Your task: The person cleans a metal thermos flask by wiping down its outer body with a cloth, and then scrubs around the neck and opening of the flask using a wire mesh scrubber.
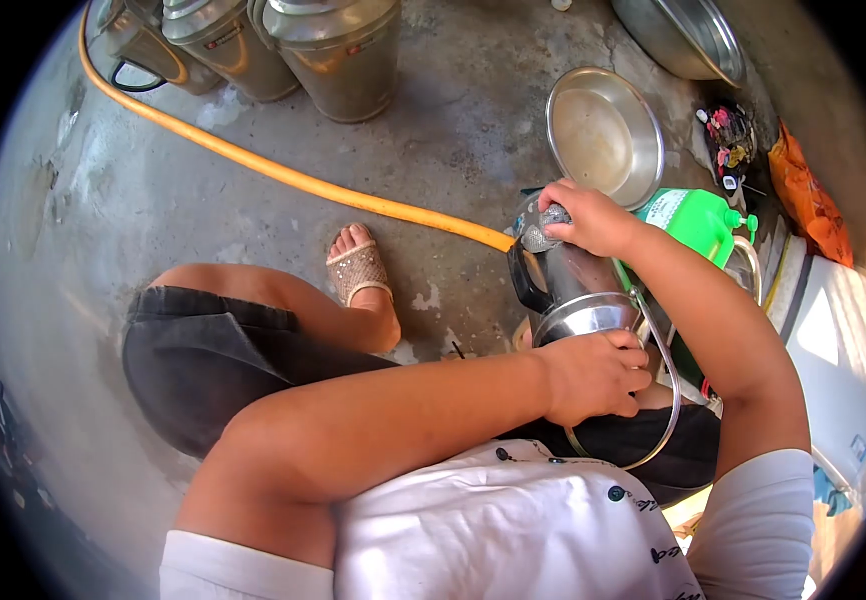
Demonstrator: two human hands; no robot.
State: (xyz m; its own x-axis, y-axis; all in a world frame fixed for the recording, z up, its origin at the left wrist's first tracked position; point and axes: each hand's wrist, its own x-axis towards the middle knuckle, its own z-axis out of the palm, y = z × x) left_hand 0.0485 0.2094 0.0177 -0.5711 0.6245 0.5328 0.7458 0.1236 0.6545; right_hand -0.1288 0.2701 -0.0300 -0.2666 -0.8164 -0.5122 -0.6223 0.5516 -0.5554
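Note:
A metal can (583, 275) with a black side handle (526, 280) lies tilted between my legs, its rim end towards me. A wire bail curves around that end. My right hand (588, 220) pinches a silvery mesh scrubber (555, 220) against the can's far end. My left hand (598, 375) has its fingers curled over the near end, beside the shiny rim. The can's underside is hidden, and so is part of the left hand's grip.
Metal cans (338, 60) stand at the upper left. An orange hose (303, 180) crosses the floor to the can. A metal basin (603, 135), a larger basin (678, 40), a green jug (703, 225), an orange bag (810, 195) and a white box (838, 350) lie right.

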